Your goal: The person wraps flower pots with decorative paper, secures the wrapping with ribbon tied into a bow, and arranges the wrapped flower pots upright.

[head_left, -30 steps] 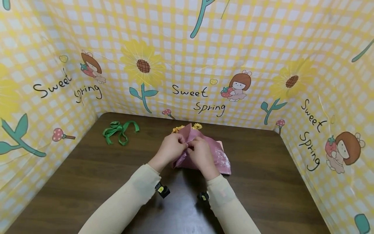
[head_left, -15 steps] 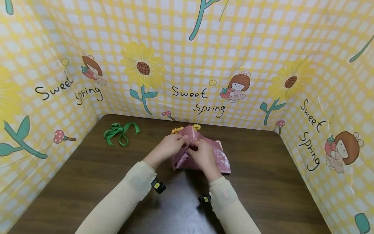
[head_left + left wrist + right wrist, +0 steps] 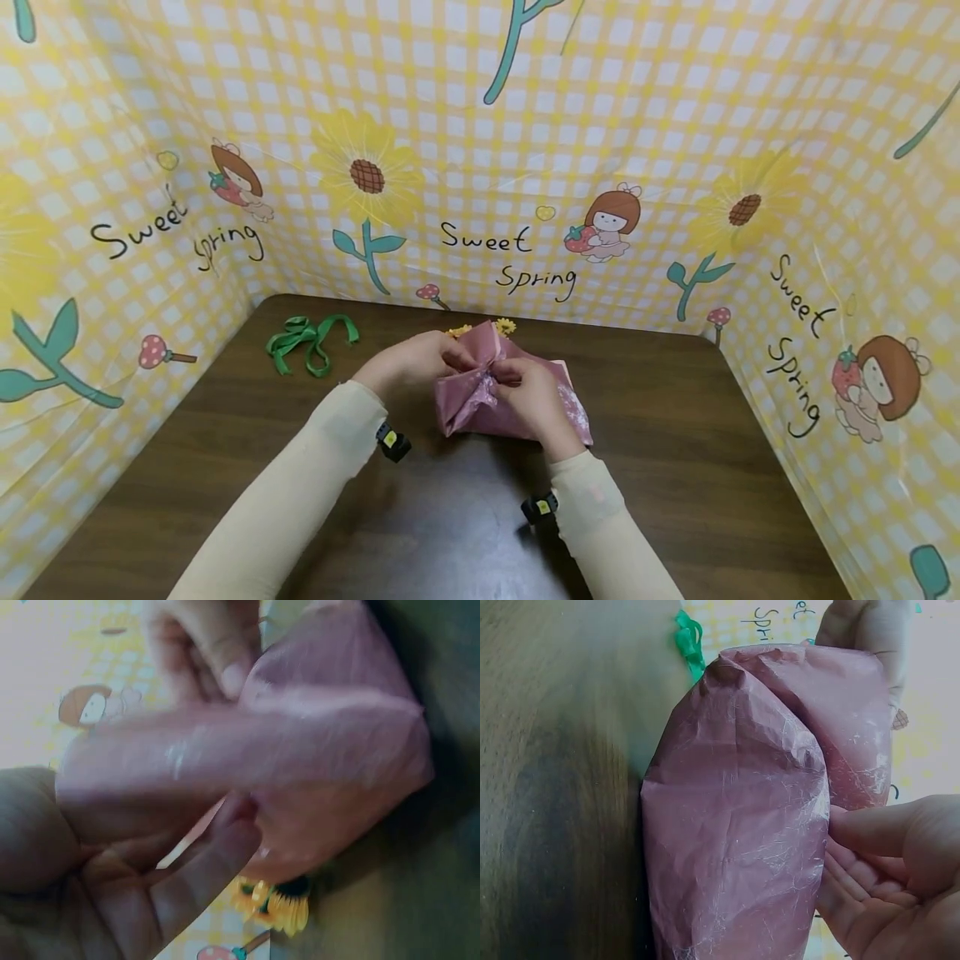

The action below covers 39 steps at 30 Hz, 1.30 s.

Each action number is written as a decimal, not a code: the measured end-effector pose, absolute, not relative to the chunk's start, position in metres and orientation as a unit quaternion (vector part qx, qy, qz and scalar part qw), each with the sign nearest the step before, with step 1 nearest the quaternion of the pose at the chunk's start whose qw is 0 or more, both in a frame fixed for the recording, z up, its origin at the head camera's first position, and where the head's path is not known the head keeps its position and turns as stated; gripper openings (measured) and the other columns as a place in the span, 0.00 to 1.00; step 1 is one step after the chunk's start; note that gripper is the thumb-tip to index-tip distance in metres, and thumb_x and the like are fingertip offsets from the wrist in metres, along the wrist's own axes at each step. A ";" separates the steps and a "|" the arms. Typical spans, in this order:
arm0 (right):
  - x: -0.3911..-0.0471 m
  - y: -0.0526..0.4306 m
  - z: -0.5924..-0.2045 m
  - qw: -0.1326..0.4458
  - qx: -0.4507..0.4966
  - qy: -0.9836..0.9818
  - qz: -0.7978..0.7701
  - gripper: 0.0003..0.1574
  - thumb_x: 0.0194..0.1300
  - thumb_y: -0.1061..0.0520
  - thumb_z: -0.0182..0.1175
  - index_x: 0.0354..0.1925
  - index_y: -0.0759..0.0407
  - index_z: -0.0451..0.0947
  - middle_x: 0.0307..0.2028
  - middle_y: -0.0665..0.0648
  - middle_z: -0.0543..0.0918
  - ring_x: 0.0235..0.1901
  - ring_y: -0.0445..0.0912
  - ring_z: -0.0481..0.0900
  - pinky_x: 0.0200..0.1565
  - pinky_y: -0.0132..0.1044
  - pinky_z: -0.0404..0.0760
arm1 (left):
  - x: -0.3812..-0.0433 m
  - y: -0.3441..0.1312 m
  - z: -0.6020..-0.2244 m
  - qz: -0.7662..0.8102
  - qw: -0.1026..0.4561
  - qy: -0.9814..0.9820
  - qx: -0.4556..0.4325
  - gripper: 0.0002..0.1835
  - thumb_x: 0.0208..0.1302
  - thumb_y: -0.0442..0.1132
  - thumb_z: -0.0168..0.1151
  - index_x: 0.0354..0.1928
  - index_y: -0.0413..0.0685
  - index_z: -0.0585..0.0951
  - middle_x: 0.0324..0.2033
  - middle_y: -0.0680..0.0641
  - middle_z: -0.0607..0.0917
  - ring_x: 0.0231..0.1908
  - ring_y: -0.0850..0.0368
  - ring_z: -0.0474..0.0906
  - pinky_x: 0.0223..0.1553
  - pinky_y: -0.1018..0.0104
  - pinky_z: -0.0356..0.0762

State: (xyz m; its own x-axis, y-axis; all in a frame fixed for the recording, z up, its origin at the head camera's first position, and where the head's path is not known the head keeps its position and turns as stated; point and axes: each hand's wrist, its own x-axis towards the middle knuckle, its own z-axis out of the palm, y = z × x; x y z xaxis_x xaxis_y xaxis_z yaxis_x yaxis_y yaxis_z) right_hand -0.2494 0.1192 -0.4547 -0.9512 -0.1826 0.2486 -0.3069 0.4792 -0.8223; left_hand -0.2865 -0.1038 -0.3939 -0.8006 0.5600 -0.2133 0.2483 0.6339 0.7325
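Note:
Pink wrapping paper with a glossy, whitish crinkled patch lies folded on the table, gathered toward its middle. Yellow flowers poke out past its far edge; the paper hides the rest of them. My left hand holds a flap on the paper's left side, its fingers reaching behind that flap in the left wrist view. From the right, my right hand pinches the gathered fold between thumb and fingers. In the right wrist view the thumb presses at the fold's edge.
A loose green ribbon lies at the table's back left. Yellow checked cloth with printed flowers stands around the dark wooden table at the back and both sides. A black wrist camera hangs from the left sleeve, another from the right.
My left hand has moved left, away from the centre fold, bringing a flap of paper outward and over. My right hand has shifted slightly right and still pinches the fold.

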 end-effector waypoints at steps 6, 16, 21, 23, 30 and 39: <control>-0.250 0.119 -0.455 0.063 0.141 -0.862 0.483 0.17 0.59 0.70 0.70 0.48 0.65 0.86 0.44 0.62 0.90 0.47 0.54 0.88 0.52 0.48 0.84 | -0.304 -0.102 -0.398 0.317 0.201 0.887 0.268 0.14 0.67 0.33 0.67 0.51 0.55 0.90 0.45 0.56 0.90 0.49 0.60 0.84 0.52 0.62 0.81; -0.248 0.116 -0.456 0.063 0.114 -0.867 0.481 0.12 0.59 0.67 0.73 0.42 0.61 0.87 0.41 0.57 0.90 0.45 0.51 0.88 0.50 0.46 0.85 | -0.308 -0.083 -0.407 0.193 0.072 0.910 0.359 0.07 0.60 0.31 0.71 0.29 0.53 0.92 0.23 0.58 0.84 0.28 0.63 0.73 0.35 0.69 0.74; -0.246 0.115 -0.459 0.084 0.102 -0.866 0.481 0.07 0.58 0.66 0.74 0.34 0.59 0.86 0.37 0.55 0.89 0.42 0.49 0.87 0.49 0.45 0.85 | -0.308 -0.078 -0.405 0.175 0.076 0.916 0.352 0.08 0.60 0.32 0.72 0.26 0.53 0.91 0.23 0.56 0.82 0.28 0.61 0.72 0.33 0.68 0.73; -0.245 0.116 -0.460 0.091 0.102 -0.863 0.487 0.06 0.58 0.65 0.74 0.33 0.58 0.85 0.36 0.55 0.89 0.42 0.49 0.87 0.49 0.45 0.85 | -0.308 -0.076 -0.404 0.165 0.078 0.919 0.351 0.09 0.58 0.31 0.71 0.24 0.54 0.91 0.22 0.56 0.82 0.28 0.60 0.72 0.31 0.68 0.71; -0.242 0.120 -0.464 0.106 0.162 -0.830 0.523 0.15 0.64 0.69 0.67 0.49 0.60 0.84 0.42 0.58 0.87 0.45 0.51 0.86 0.51 0.46 0.85 | -0.310 -0.069 -0.397 0.145 0.104 0.919 0.351 0.15 0.58 0.29 0.69 0.16 0.53 0.84 0.14 0.59 0.75 0.21 0.63 0.68 0.24 0.73 0.65; -0.239 0.123 -0.454 0.126 0.235 -0.860 0.436 0.13 0.68 0.66 0.64 0.49 0.58 0.85 0.44 0.56 0.86 0.45 0.48 0.83 0.51 0.45 0.84 | -0.315 -0.071 -0.394 0.131 0.085 0.910 0.385 0.11 0.56 0.33 0.73 0.18 0.51 0.87 0.16 0.60 0.77 0.24 0.64 0.68 0.29 0.71 0.69</control>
State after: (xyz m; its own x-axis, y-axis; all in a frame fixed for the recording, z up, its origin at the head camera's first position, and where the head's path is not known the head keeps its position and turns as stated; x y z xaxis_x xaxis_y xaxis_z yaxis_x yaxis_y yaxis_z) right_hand -0.2385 0.1229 -0.4542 -0.8576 -0.2948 0.4214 -0.5141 0.5092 -0.6902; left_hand -0.3151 -0.0706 -0.3938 -0.6892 0.7226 -0.0535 0.6780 0.6691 0.3044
